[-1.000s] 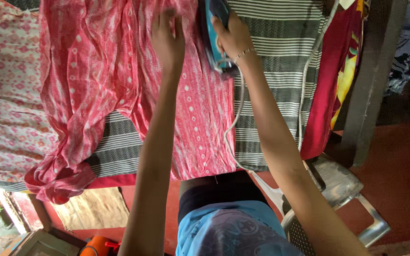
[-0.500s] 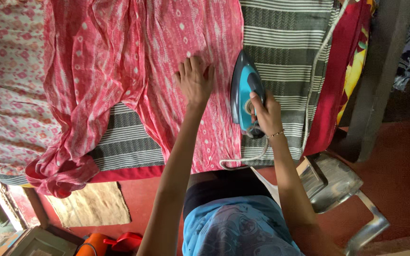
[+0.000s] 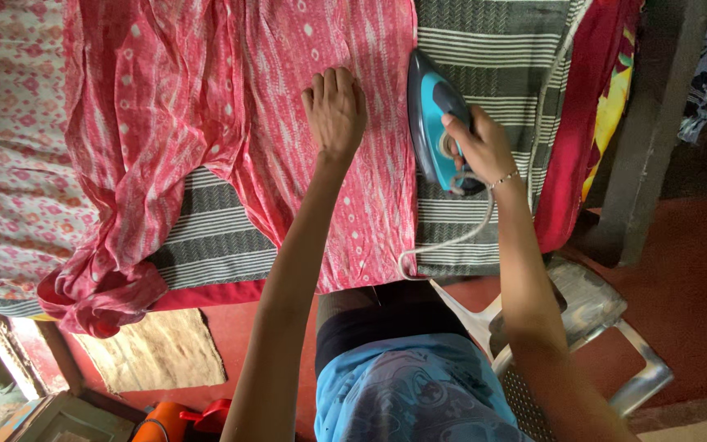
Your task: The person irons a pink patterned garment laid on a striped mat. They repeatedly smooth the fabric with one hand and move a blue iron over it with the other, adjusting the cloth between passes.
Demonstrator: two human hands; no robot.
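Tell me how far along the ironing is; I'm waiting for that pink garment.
Done, by the look of it: the strip of pink garment beside the iron lies flat and smooth. In hand: the left hand presses the cloth flat while the right hand grips the blue iron, which sits on the striped cover at the garment's edge. Left: the creased, bunched part trailing over the table's edge.

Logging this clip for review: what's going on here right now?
A person is ironing. Their right hand grips the handle of a blue electric iron that sits on the grey striped cover cloth, just right of a red patterned garment. Their left hand lies flat on the garment. The iron's white cord loops toward the table's near edge.
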